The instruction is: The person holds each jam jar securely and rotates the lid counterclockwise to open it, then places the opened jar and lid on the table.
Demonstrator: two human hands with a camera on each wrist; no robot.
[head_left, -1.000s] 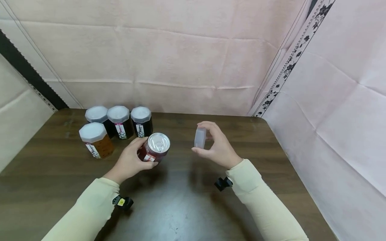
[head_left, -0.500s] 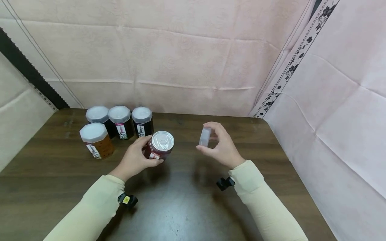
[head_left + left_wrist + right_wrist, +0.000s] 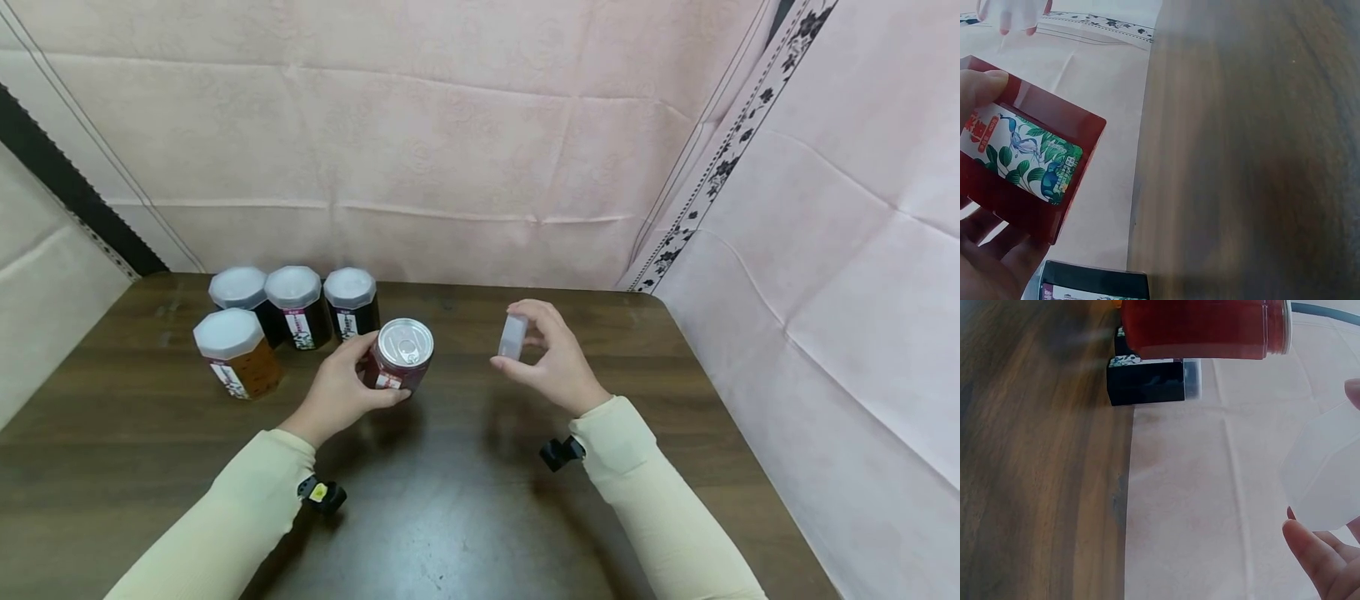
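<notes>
My left hand [image 3: 341, 400] grips a red jar [image 3: 399, 361] with a silver pull-tab seal on top, tilted above the wooden table [image 3: 450, 517]. In the left wrist view the red jar [image 3: 1019, 162] shows a leafy label, with my thumb and fingers around it. My right hand [image 3: 551, 362] pinches a translucent white lid [image 3: 512, 337] on edge, to the right of the jar and apart from it. The right wrist view shows the white lid [image 3: 1329, 475] between my fingertips, with the red jar [image 3: 1204, 328] beyond.
Several lidded jars stand at the table's back left: three dark ones in a row [image 3: 300, 304] and an amber one [image 3: 238, 354] in front. Pink cloth walls [image 3: 420, 142] close the back and right. Table edge runs along the right.
The red jar in my left hand has moved slightly up and to the right, toward the lid. My right hand with the lid has shifted a little to the right.
</notes>
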